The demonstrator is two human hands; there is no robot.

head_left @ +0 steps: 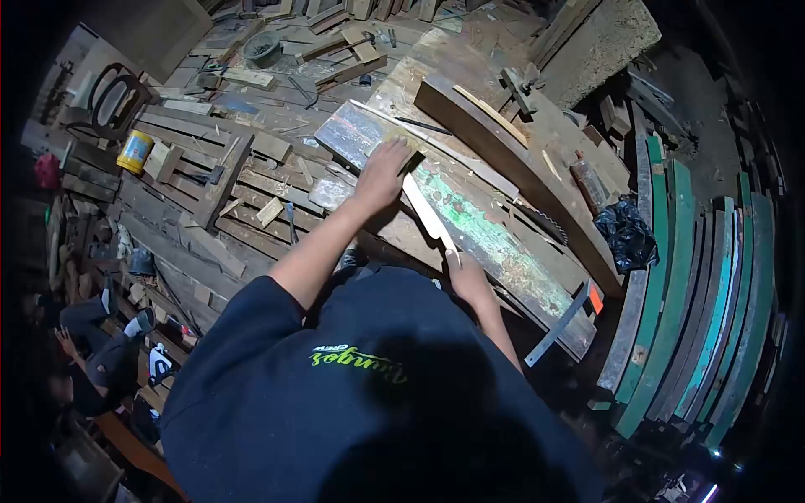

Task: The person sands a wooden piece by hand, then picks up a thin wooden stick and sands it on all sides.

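A pale, slim, shaped piece of wood (426, 210) lies slantwise over a worn plank (503, 239) with flaking green paint. Its narrow near end is gripped by my right hand (466, 277), fingers closed around it. My left hand (384, 174) presses down at the far end, fingers bent over a thin brownish thing (412, 161) with a dark edge, mostly hidden under the palm. A dark thin stick (423, 126) and a long pale strip (453, 151) lie beyond my hands. Across the plank's near right end rests a square (560, 325) with a metal blade and an orange part.
A thick curved beam (520, 176) stands along the plank's far side. Beside it is a black plastic bag (627, 235). Green curved boards (671, 285) are stacked at right. A yellow tin (134, 152) and a hammer (360, 40) lie among scrap wood. Another person (101, 344) sits at lower left.
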